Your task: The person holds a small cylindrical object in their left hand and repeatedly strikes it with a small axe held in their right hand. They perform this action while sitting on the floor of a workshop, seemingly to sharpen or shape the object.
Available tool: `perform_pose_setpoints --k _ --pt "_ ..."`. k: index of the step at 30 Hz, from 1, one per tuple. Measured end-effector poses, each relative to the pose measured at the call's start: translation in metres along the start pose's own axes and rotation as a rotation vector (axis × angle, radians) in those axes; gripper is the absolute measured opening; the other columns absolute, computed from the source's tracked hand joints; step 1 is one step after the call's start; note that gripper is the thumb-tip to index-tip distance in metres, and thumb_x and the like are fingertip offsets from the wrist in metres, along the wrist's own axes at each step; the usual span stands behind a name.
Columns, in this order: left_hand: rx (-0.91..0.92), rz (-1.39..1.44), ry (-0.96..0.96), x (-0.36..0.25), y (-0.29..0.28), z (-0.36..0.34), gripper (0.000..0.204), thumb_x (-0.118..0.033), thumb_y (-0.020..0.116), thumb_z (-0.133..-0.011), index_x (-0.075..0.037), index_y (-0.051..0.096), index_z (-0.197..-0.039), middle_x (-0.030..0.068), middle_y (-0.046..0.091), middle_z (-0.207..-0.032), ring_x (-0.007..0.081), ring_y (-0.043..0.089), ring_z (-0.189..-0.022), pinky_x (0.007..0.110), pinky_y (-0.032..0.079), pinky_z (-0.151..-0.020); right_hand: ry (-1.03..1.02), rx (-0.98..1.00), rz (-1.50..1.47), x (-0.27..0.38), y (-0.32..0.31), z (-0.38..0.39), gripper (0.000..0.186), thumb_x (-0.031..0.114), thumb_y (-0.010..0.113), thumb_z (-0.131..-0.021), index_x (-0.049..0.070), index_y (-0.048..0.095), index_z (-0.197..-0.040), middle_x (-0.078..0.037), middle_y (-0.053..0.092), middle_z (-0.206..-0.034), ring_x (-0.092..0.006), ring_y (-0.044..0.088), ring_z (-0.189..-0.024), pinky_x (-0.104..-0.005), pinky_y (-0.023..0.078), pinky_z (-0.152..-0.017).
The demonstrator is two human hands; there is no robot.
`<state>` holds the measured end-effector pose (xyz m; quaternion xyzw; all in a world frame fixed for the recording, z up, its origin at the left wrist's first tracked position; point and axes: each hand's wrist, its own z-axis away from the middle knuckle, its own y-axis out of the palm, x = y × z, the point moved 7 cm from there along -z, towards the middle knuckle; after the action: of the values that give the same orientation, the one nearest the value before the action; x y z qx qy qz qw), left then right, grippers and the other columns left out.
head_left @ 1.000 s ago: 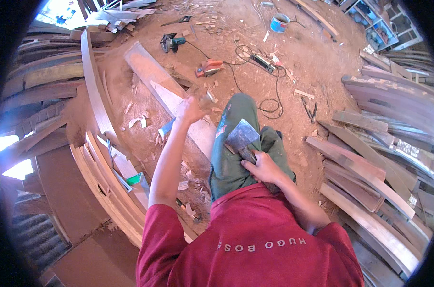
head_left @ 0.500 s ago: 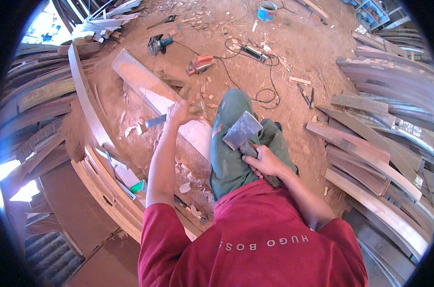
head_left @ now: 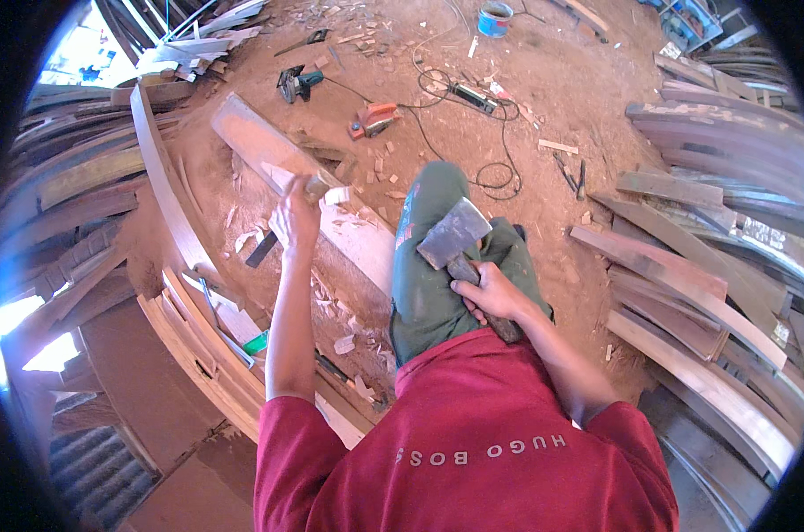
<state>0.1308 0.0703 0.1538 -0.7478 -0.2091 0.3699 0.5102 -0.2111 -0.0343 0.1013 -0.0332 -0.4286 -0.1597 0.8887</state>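
My left hand [head_left: 296, 213] is closed on a chisel [head_left: 263, 246], its dark flat blade pointing down and left, above a long pale plank [head_left: 358, 248] on the dirt floor with wood chips around it. A small pale chip lies by the top of the chisel's handle. My right hand [head_left: 495, 297] is closed round the dark handle of a hatchet [head_left: 455, 232], whose broad grey metal head rests over my bent leg in green trousers.
Stacked boards line the left [head_left: 83, 164] and right [head_left: 686, 293]. Ahead on the floor lie a circular saw [head_left: 297, 82], an orange planer [head_left: 374, 120], a coiled cable, a power strip [head_left: 473, 97], small hand tools [head_left: 572, 176] and a blue bucket [head_left: 494, 19].
My left hand has moved left with the chisel, which has turned so its blade points more steeply down. My right hand still holds the hatchet over my leg, little changed.
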Motion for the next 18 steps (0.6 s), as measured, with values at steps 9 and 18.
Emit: perform_pose_setpoints --k 9,18 --pt "0.204 0.497 0.119 -0.117 0.019 0.016 0.046 -0.031 0.081 -0.068 -0.006 0.062 -0.102 0.0186 0.069 -0.089 0.0375 0.068 -0.085 0.047 0.053 -0.074 -0.189 -0.076 0.044 0.021 0.004 0.024 0.034 0.022 0.062 -0.093 -0.005 0.051 -0.11 -0.003 0.053 -0.061 -0.011 0.053 -0.045 -0.0274 0.043 -0.041" --pt "0.43 0.391 0.4 -0.203 0.075 0.037 0.044 -0.043 0.079 -0.064 -0.011 0.064 -0.09 0.0159 0.068 -0.078 0.0378 0.067 -0.078 0.048 0.053 -0.071 -0.304 -0.455 -0.358 0.028 -0.04 0.093 0.018 0.013 0.059 -0.093 0.0 0.051 -0.102 -0.005 0.054 -0.063 -0.0137 0.052 -0.044 -0.0288 0.044 -0.04"
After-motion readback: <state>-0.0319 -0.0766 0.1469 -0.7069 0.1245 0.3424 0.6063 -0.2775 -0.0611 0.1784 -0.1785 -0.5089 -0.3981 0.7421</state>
